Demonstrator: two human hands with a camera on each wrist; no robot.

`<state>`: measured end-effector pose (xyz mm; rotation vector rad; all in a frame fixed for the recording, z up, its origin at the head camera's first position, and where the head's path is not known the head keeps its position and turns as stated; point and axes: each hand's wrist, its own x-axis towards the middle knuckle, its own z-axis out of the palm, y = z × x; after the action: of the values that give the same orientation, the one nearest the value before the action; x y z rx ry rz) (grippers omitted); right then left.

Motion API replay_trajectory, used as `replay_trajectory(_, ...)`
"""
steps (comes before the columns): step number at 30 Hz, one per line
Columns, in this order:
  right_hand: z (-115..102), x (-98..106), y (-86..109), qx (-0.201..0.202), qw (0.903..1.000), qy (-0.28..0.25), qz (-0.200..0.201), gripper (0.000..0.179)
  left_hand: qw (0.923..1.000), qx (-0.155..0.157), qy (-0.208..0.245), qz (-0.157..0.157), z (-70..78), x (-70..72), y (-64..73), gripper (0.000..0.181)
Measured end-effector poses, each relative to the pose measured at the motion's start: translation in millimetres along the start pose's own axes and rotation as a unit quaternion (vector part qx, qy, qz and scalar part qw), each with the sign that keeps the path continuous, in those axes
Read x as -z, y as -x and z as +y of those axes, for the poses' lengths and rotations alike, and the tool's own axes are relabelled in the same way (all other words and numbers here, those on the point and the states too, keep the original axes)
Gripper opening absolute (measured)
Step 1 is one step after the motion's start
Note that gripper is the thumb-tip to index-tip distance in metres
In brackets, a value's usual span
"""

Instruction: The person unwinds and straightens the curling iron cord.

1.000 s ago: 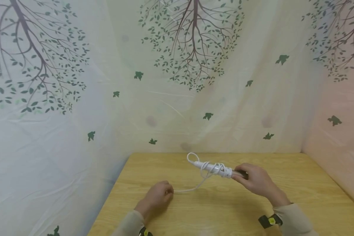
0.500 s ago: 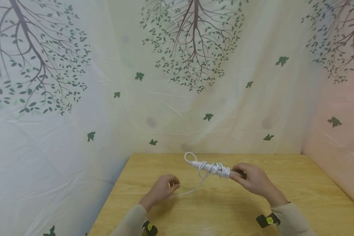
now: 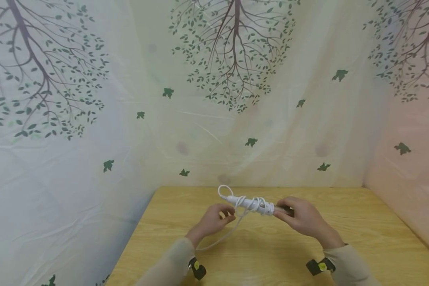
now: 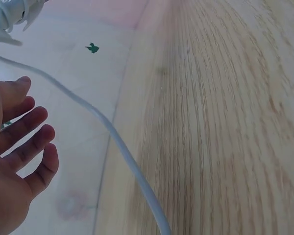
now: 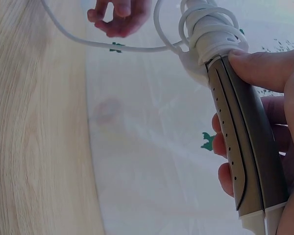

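Nearest me, at lower centre, the left hand [image 3: 214, 218] has its fingers loosely bent, thumb apart, the cord [image 4: 105, 121] passing just beside. To its right, the right hand [image 3: 305, 216] grips the iron [image 5: 237, 107], held above the table [image 3: 361, 222], cord wound round its white end. Wood stretches rightward to a slanting edge; the far edge meets the curtain [image 3: 271, 123]. Since a second ago the left hand has come up rightward, and the iron slightly left.

White cord [image 4: 125, 147], brown barrel [image 5: 242, 137] (dark-dotted).
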<state>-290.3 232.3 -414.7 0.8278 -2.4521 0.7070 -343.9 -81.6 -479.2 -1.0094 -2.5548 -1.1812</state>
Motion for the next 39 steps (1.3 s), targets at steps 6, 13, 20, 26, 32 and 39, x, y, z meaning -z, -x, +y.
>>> replay_trajectory(6,-2,-3,-0.8,0.001,1.0,-0.003,0.0,0.014,0.9984,-0.014,0.045,0.032,5.3,-9.8,-9.8,0.013)
replay_trajectory(13,-5,-5,-1.4,-0.004,0.9999,-0.007,-0.007,0.014,0.9964,-0.027,0.057,0.058,6.6,-18.1,-15.6,0.028)
replay_trajectory(20,-6,-4,-1.2,-0.007,0.9999,-0.004,-0.007,0.015,0.9941,0.014,0.083,0.069,9.4,-22.0,-19.9,0.03)
replay_trajectory(26,-5,-5,0.3,-0.004,1.0,-0.002,-0.007,0.016,0.9889,0.047,0.124,0.067,8.6,-25.4,-22.4,0.02)
replay_trajectory(32,-5,-5,1.4,0.006,0.9999,-0.01,-0.005,0.014,0.9868,0.06,0.126,0.082,6.7,-27.1,-22.3,0.017)
replay_trajectory(39,-4,-4,3.7,0.012,0.9996,-0.017,-0.017,0.014,0.9854,0.063,0.13,0.089,2.3,-23.1,-23.4,0.022)
